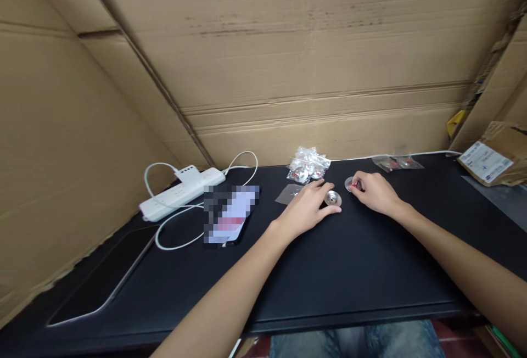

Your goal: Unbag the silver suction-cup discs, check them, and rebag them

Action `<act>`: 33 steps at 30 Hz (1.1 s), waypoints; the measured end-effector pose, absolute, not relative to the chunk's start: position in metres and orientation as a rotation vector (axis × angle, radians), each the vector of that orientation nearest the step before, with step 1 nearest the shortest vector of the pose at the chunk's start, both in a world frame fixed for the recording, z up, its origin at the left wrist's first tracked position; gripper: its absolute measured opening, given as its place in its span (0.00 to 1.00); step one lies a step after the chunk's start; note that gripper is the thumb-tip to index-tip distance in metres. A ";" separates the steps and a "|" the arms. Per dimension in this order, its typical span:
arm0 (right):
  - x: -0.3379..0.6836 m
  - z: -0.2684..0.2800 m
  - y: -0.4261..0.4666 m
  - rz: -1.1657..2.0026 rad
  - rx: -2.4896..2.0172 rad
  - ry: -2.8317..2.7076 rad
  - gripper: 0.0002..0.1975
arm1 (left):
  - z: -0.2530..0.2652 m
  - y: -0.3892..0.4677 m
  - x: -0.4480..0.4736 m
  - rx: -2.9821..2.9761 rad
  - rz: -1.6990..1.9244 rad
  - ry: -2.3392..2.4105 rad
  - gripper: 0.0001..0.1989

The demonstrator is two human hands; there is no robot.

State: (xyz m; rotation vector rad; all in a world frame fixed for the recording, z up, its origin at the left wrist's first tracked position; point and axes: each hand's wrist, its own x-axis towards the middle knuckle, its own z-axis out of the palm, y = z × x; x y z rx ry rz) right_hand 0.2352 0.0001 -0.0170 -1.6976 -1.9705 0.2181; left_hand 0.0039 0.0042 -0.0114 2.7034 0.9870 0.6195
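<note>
My left hand (309, 204) rests on the black table with thumb and fingers apart, around the near side of a round silver metal disc (333, 199) with a hole in its middle. Part of a small clear plastic bag (285, 195) shows to the left of that hand. To the right, my right hand (374, 190) has its fingertips pinched on a small red piece (354, 183) at the centre of a second silver disc (348, 184). That disc lies on the table, partly hidden by the fingers.
Several clear bags (308, 164) with shiny discs and red pieces are piled at the back. More bagged pieces (397, 163) lie behind my right hand. Leftward are a phone (236, 215), a white power strip (183, 193) with cables and a dark tablet (107, 275). A taped carton (494, 155) stands right.
</note>
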 end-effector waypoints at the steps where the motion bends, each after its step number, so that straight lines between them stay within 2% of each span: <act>1: 0.236 -0.017 0.000 0.210 -1.725 -1.991 0.03 | -0.013 0.005 0.004 2.717 0.602 0.986 0.25; 7: 0.242 -0.018 0.005 0.308 -1.719 -1.977 0.04 | -0.015 0.005 0.004 2.745 0.578 0.969 0.28; 11: 0.236 -0.015 0.004 0.407 -1.618 -1.956 0.06 | -0.009 0.002 0.006 2.699 0.694 0.965 0.26; 13: 0.228 -0.010 0.001 0.580 -1.485 -1.888 0.08 | -0.004 0.000 0.008 2.627 0.809 0.976 0.22; 15: 0.219 -0.005 -0.005 0.892 -1.261 -1.711 0.10 | 0.000 -0.002 0.010 2.505 0.927 1.001 0.20; 18: 0.207 0.003 -0.017 1.250 -1.006 -1.486 0.16 | 0.005 -0.006 0.014 2.282 1.018 0.917 0.25; 21: 0.198 0.006 -0.026 1.448 -0.879 -1.377 0.18 | 0.008 -0.010 0.018 2.113 1.018 0.739 0.27; 25: 0.192 0.005 -0.029 1.509 -0.815 -1.331 0.19 | 0.010 -0.011 0.021 1.993 1.046 0.685 0.17; 31: 0.205 0.014 -0.022 1.441 -0.821 -1.170 0.14 | 0.009 0.000 0.015 1.864 1.135 0.743 0.16; 33: 0.214 0.019 -0.019 1.465 -0.813 -1.069 0.16 | 0.009 0.003 0.013 1.842 1.174 0.773 0.16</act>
